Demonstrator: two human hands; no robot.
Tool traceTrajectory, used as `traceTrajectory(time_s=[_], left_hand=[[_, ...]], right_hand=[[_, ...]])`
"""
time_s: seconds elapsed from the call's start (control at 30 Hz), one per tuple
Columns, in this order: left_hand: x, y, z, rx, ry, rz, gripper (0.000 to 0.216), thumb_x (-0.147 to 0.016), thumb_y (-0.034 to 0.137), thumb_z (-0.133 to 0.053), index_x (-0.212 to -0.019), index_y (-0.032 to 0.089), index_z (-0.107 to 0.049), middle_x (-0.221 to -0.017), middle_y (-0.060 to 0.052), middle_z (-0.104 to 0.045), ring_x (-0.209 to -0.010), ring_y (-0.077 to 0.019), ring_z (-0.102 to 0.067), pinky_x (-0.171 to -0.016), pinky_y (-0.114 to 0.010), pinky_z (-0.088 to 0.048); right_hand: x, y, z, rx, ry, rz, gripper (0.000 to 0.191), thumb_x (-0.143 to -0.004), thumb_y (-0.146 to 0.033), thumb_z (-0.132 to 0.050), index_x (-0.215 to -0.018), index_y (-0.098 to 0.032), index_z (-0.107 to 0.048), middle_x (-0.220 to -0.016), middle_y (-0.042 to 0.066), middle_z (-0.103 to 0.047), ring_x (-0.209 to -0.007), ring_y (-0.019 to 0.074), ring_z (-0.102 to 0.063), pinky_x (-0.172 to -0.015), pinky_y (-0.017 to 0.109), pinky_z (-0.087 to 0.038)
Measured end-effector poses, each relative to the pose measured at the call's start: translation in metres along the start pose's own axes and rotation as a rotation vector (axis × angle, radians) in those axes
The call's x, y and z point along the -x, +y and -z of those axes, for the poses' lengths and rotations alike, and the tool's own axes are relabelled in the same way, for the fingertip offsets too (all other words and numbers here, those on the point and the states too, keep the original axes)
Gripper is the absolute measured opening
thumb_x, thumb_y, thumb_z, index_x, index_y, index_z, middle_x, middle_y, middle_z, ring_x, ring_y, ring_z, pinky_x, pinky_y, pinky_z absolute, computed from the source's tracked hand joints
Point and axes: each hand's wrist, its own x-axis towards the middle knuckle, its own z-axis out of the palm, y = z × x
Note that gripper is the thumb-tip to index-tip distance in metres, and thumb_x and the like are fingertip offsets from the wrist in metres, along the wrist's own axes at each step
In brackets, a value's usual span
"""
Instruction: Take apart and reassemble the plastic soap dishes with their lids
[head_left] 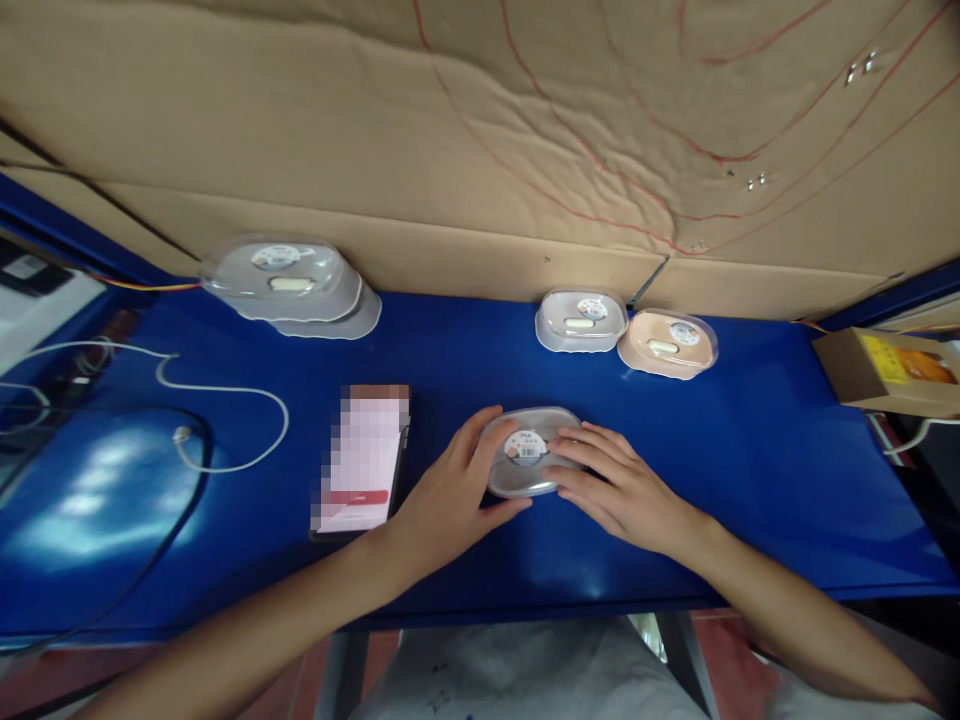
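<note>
A small oval grey container with a clear plastic lid [528, 476] and a round white label on top lies on the blue table in front of me. My left hand [457, 480] wraps round its left end, thumb at the near side and fingers at the far side. Over the right end and part of the lid rests my right hand [607, 480], its fingers bent against the container. To the left of my left hand lies a phone [361, 460] with a lit screen, partly blurred out.
Behind stand a grey lidded container [581, 322] and a peach one [667, 345], side by side. Larger stacked grey containers [292, 290] stand back left. White cable [281, 415] loops across the left side. An open cardboard box [855, 370] sits at right. Cardboard wall [337, 120] backs the table.
</note>
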Motion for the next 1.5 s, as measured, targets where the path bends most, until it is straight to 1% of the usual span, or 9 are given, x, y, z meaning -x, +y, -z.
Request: traceTrajectory(time_s=[0.23, 0.53, 0.7, 0.97, 1.1, 1.2, 1.27, 1.37, 1.5], left_hand=[[-0.003, 0.005, 0.005, -0.239, -0.036, -0.016, 0.084, -0.098, 0.043, -0.068, -0.165, 0.023, -0.021, -0.160, -0.025, -0.040, -0.142, -0.0435, -0.053, -0.104, -0.059, -0.058], [-0.010, 0.003, 0.013, -0.291, -0.046, -0.048, 0.083, -0.099, 0.038, -0.068, -0.164, 0.025, -0.020, -0.161, -0.020, -0.040, -0.143, -0.0380, -0.054, -0.110, -0.053, -0.055], [-0.040, 0.001, 0.039, -0.607, -0.078, 0.037, 0.078, -0.090, 0.028, -0.078, -0.156, 0.019, -0.039, -0.155, -0.020, -0.046, -0.139, -0.0396, -0.053, -0.115, -0.054, -0.047], [-0.102, -0.030, 0.070, -0.734, 0.014, 0.174, 0.069, -0.087, 0.019, -0.076, -0.150, 0.022, -0.048, -0.145, -0.018, -0.056, -0.126, -0.0386, -0.062, -0.104, -0.051, -0.052], [-0.116, -0.039, 0.065, -0.737, 0.104, 0.212, 0.060, -0.089, 0.013, -0.067, -0.146, 0.017, -0.050, -0.147, -0.023, -0.055, -0.136, -0.0430, -0.055, -0.113, -0.061, -0.042], [-0.126, -0.030, 0.053, -0.722, 0.145, 0.172, 0.063, -0.088, 0.010, -0.063, -0.149, 0.009, -0.047, -0.161, -0.032, -0.039, -0.151, -0.0504, -0.036, -0.119, -0.074, -0.023], [-0.136, -0.019, 0.041, -0.689, 0.125, 0.081, 0.065, -0.092, 0.013, -0.061, -0.154, 0.010, -0.042, -0.167, -0.029, -0.033, -0.157, -0.0453, -0.029, -0.124, -0.069, -0.020], [-0.159, -0.003, 0.020, -0.609, 0.041, -0.078, 0.067, -0.097, 0.027, -0.063, -0.159, 0.019, -0.038, -0.170, -0.019, -0.033, -0.157, -0.0341, -0.035, -0.126, -0.051, -0.030], [-0.176, 0.009, -0.007, -0.520, 0.026, -0.117, 0.060, -0.097, 0.029, -0.066, -0.151, 0.014, -0.045, -0.165, -0.024, -0.040, -0.155, -0.0376, -0.038, -0.123, -0.052, -0.035]], right_hand=[[0.004, 0.001, -0.002, -0.116, -0.036, -0.054, 0.038, -0.106, -0.014, -0.052, -0.144, -0.018, -0.057, -0.151, 0.015, -0.057, -0.152, 0.0256, -0.045, -0.128, 0.056, -0.035], [-0.001, -0.004, -0.013, -0.101, -0.031, -0.124, 0.057, -0.108, -0.022, -0.052, -0.162, -0.022, -0.035, -0.165, 0.016, -0.042, -0.158, 0.0295, -0.034, -0.126, 0.059, -0.037], [0.003, 0.011, -0.016, -0.099, 0.080, -0.122, 0.056, -0.107, -0.022, -0.053, -0.161, -0.025, -0.038, -0.172, 0.015, -0.029, -0.162, 0.0329, -0.023, -0.125, 0.060, -0.038], [0.005, 0.033, -0.010, -0.033, 0.196, -0.195, 0.045, -0.107, -0.024, -0.053, -0.151, -0.027, -0.050, -0.160, 0.015, -0.044, -0.152, 0.0308, -0.041, -0.120, 0.058, -0.045], [0.004, 0.039, -0.012, -0.014, 0.206, -0.224, 0.042, -0.106, -0.027, -0.053, -0.148, -0.027, -0.053, -0.157, 0.014, -0.049, -0.147, 0.0312, -0.047, -0.118, 0.058, -0.048], [0.004, 0.042, -0.012, -0.007, 0.219, -0.235, 0.039, -0.106, -0.028, -0.053, -0.146, -0.027, -0.056, -0.154, 0.015, -0.052, -0.144, 0.0315, -0.050, -0.115, 0.058, -0.050], [0.003, 0.042, -0.012, -0.004, 0.222, -0.230, 0.037, -0.106, -0.028, -0.053, -0.143, -0.027, -0.058, -0.151, 0.015, -0.055, -0.141, 0.0314, -0.053, -0.114, 0.058, -0.051], [0.003, 0.039, -0.010, 0.009, 0.226, -0.214, 0.035, -0.106, -0.027, -0.054, -0.140, -0.026, -0.060, -0.149, 0.015, -0.056, -0.139, 0.0308, -0.055, -0.113, 0.056, -0.051], [0.005, 0.035, -0.002, 0.034, 0.258, -0.231, 0.036, -0.106, -0.025, -0.053, -0.142, -0.026, -0.057, -0.150, 0.015, -0.054, -0.141, 0.0314, -0.051, -0.115, 0.057, -0.048]])
